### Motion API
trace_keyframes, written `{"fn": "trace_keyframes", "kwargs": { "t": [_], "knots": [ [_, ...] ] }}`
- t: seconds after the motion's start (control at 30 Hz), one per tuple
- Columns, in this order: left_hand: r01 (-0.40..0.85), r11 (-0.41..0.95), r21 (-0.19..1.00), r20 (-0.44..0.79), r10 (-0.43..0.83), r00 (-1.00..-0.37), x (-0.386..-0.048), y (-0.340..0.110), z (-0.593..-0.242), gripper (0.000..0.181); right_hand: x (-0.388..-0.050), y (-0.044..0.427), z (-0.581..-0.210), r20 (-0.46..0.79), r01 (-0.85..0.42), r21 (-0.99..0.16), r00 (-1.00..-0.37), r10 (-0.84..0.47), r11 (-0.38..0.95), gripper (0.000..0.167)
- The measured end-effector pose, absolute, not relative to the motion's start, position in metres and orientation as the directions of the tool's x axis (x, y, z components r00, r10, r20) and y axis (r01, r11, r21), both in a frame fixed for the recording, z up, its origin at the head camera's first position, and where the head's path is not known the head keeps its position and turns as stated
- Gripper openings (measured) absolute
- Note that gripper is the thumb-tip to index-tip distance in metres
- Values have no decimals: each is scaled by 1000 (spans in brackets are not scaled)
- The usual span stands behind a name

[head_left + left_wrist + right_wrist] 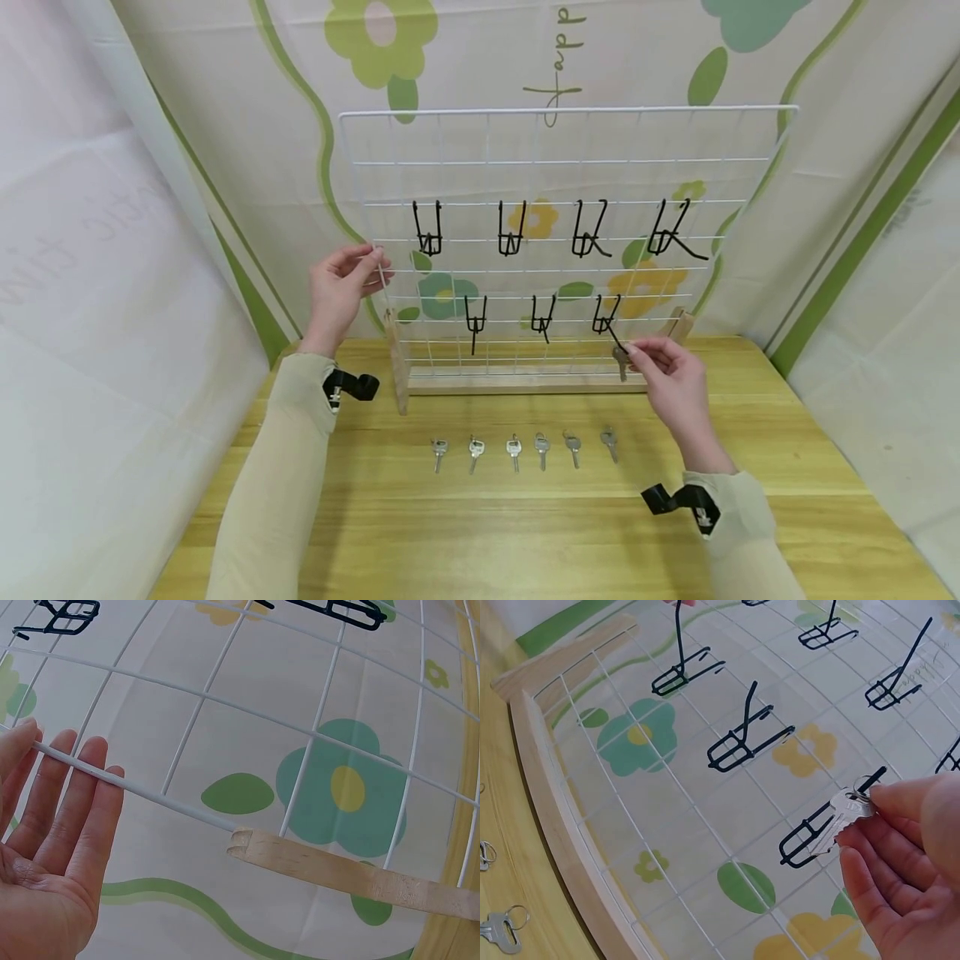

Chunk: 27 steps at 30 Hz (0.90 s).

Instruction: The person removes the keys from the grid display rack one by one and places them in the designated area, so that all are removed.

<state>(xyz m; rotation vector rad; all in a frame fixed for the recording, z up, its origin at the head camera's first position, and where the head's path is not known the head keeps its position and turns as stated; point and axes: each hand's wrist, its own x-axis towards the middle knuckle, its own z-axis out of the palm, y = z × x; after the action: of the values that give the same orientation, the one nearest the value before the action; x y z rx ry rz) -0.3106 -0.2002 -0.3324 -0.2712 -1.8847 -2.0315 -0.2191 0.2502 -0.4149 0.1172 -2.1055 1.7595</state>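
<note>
A white wire grid rack (566,108) stands upright in a wooden base (525,384). At its left edge my left hand (341,292) pinches the side wire between thumb and fingers, seen close in the left wrist view. My right hand (670,387) pinches a silver key (847,814) by its small split ring (863,785). That ring is at the free end of the lower right black hook (799,847); whether it is around the hook's tip I cannot tell. The key hangs downward, its blade in front of the hook in the right wrist view.
Several silver keys with rings, one of them a key (513,448), lie in a row on the wooden table (480,542) before the rack. Black hooks, such as the upper left hook (427,237), hang in two rows on the grid. A flower-patterned cloth (225,125) stands behind.
</note>
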Motion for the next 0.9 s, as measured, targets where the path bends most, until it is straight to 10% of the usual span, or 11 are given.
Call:
{"fn": "trace_keyframes", "kwargs": {
  "t": [0.9],
  "knots": [
    [394, -80, 915, 382, -132, -915, -311, -198, -334, 25, -190, 297, -443, 245, -171, -927, -950, 193, 332, 31]
  ]
}}
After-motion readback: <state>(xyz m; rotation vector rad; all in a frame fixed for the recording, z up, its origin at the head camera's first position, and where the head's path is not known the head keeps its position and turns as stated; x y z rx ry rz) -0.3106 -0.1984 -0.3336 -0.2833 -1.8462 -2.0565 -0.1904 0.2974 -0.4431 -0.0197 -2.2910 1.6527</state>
